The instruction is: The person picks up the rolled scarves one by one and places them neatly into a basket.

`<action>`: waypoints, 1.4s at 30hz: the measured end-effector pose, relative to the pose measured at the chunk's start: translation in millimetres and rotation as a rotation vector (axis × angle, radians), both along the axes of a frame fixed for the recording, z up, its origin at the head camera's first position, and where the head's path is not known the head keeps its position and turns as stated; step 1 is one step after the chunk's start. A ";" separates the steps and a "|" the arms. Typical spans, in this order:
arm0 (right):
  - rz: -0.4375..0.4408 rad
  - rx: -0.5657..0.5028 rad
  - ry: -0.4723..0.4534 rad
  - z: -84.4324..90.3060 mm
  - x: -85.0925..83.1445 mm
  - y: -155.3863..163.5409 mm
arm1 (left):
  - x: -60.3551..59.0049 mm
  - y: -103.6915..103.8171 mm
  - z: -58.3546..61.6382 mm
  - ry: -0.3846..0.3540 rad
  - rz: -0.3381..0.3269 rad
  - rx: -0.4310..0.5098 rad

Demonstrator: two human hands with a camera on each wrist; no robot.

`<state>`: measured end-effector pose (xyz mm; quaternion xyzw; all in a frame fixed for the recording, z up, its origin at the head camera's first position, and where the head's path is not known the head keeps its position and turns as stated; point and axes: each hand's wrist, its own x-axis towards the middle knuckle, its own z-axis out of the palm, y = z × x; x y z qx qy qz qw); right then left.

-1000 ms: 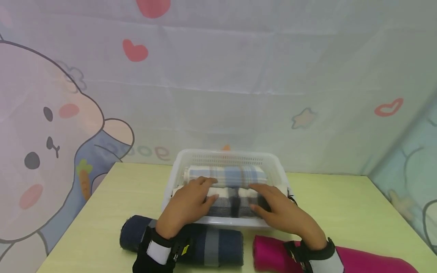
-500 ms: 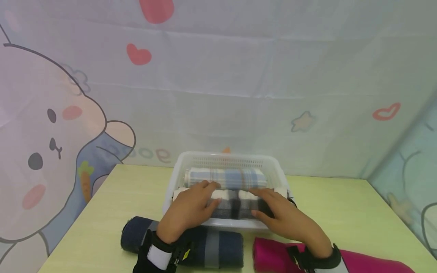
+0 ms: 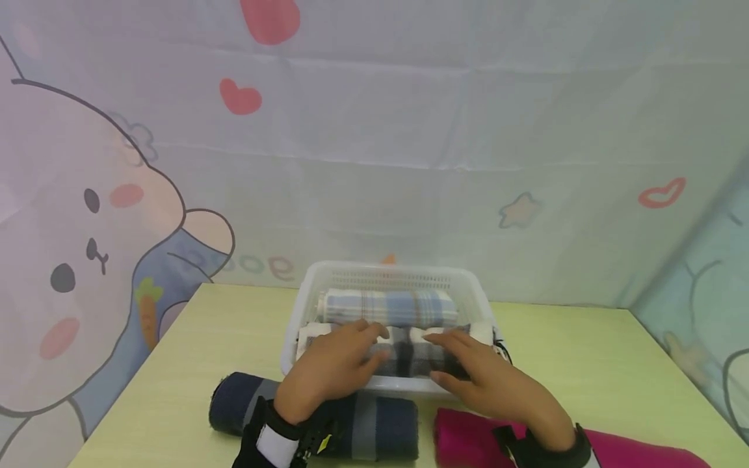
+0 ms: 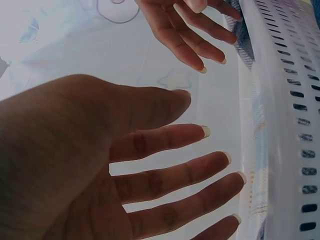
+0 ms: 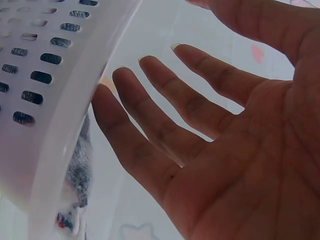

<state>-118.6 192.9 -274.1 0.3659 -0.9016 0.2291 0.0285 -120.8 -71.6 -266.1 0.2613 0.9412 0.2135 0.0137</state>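
Both hands are over the near side of a white basket (image 3: pixel 475 286) that stands at the far middle of the desk (image 3: pixel 193 364). The left hand (image 3: pixel 328 372) and the right hand (image 3: pixel 488 383) lie with fingers straight and slightly spread on a grey checked rolled towel (image 3: pixel 404 354), which sits in the near half of the basket, along its near wall. Neither hand curls round anything; the wrist views show open palms with the fingers apart, next to the slotted basket wall (image 5: pixel 45 75). Whether the fingertips press the roll or only rest on it cannot be told.

Behind that roll, in the far half of the basket, lies a blue checked rolled towel (image 3: pixel 389 307), side by side with the grey one. On the desk just near the basket lie two more rolls: a dark blue rolled towel (image 3: pixel 374 426) with a grey stripe on the left, partly under the left wrist, and a pink rolled towel (image 3: pixel 468 435) on the right, under the right wrist.

As a judgement, the step in hand is settling the grey roll into the basket, tucking it snug beside the blue one. The next move would call for lifting the hands clear and taking one of the two rolls on the desk with a grip round its whole width, so it does not unroll. The basket looks nearly filled by two rolls, so a third would likely have to go on top.
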 end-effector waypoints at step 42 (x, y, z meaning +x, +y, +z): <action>-0.082 0.120 0.005 -11.1 32.3 43.0 | 26.1 28.5 8.4 0.020 -0.209 -0.167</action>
